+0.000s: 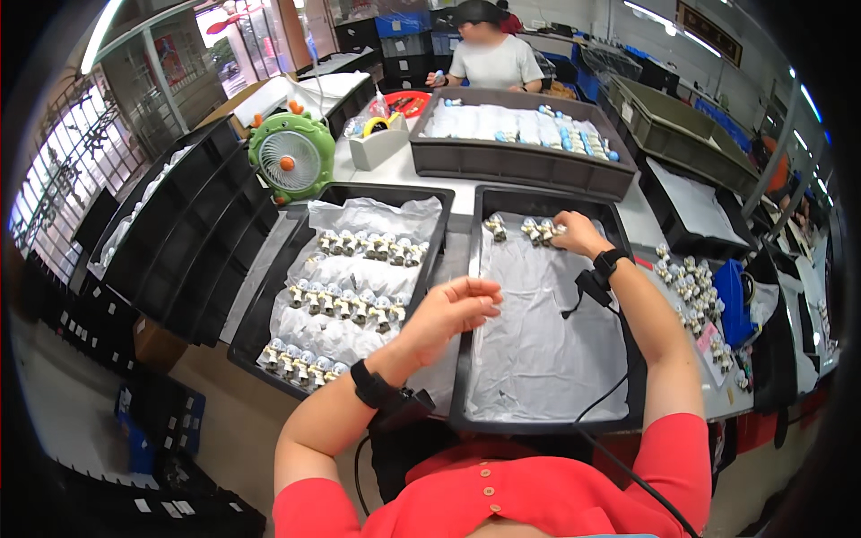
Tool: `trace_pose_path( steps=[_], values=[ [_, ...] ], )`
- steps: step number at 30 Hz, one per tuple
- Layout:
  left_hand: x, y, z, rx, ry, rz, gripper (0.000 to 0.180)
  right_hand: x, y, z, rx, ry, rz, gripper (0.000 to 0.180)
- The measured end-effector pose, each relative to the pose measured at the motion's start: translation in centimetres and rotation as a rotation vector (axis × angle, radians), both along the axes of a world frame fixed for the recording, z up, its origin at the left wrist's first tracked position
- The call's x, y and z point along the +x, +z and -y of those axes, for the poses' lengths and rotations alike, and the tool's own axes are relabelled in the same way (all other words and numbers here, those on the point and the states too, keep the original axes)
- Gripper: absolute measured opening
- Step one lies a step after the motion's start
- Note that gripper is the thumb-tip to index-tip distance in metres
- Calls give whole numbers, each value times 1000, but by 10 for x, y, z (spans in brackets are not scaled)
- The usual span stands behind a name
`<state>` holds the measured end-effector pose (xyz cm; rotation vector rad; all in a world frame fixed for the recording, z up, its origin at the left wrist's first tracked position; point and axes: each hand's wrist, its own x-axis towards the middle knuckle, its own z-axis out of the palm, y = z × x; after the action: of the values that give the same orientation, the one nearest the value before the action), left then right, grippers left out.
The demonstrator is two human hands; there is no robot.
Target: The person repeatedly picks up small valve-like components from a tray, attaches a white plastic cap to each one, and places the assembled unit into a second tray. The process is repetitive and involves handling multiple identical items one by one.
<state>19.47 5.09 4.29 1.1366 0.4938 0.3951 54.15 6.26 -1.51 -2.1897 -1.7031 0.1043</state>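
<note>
At the far end of the right-hand black tray [461, 377], my right hand [581, 235] pinches a small figurine [558, 231] in grey, white and gold, partly hidden by my fingers. It stands at the end of a short row of like figurines [534, 229], with another figurine [494, 228] apart at the left corner. White sheeting [547, 332] lines this tray. My left hand [456, 314] hovers between the two trays, fingers loosely bent and apart, holding nothing. Beside it, the left black tray [247, 336] holds three rows of similar figurines [345, 300] on white sheeting.
Loose figurines [691, 287] crowd the table by a blue bin [734, 303] at right. Behind the trays stand a green fan [291, 160], a tape dispenser [377, 148] and a brown crate [520, 169] of blue-and-white pieces. A co-worker [493, 58] is beyond. A cable hangs near my right arm.
</note>
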Motion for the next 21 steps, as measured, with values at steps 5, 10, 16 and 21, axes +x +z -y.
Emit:
trace_pose_path(
  steps=[5,10,16,21],
  values=[
    [1,-3,5,-8,-49,-8,26,25,-21,-18,-144,-121,-265,70],
    [4,-14,6,8,-127,6,28,19,-15,-15,-221,-14,-205,72],
    [7,-16,7,43,-106,-28,27,11,-24,-12,-114,-45,-19,62],
    [7,-17,3,57,-85,-58,27,9,-29,-10,-120,-96,-13,59]
  ],
)
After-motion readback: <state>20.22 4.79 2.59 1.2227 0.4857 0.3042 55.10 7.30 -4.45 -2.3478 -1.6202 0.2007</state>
